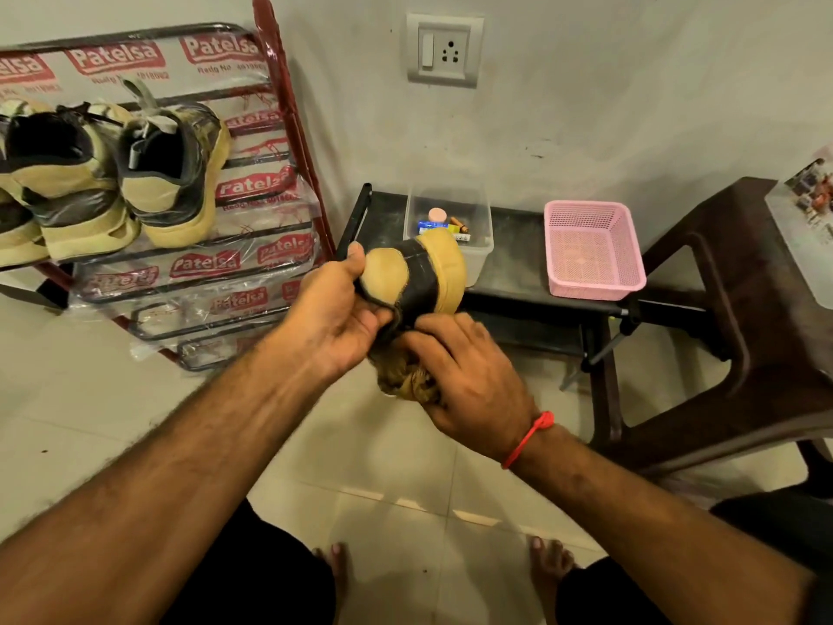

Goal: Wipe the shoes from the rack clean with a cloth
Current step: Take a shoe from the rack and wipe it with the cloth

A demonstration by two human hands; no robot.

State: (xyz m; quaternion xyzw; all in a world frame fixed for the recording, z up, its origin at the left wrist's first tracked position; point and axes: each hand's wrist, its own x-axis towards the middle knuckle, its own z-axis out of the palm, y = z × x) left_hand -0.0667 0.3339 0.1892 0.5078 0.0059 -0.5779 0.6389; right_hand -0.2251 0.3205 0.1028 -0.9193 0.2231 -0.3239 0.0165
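A tan and black shoe (417, 275) is held up in front of me, heel toward the camera. My left hand (336, 311) grips it at the heel opening, thumb on top. My right hand (469, 374) holds a bunched brownish cloth (405, 381) against the shoe's lower side. Several matching tan and black shoes (171, 173) stand on the top shelf of the red and black rack (288, 128) at the left, heels outward.
A low dark bench (518, 272) by the wall carries a clear plastic box (478, 245) of small items and a pink mesh basket (592, 250). A brown plastic stool (739, 318) stands at the right. My bare feet are on the tiled floor below.
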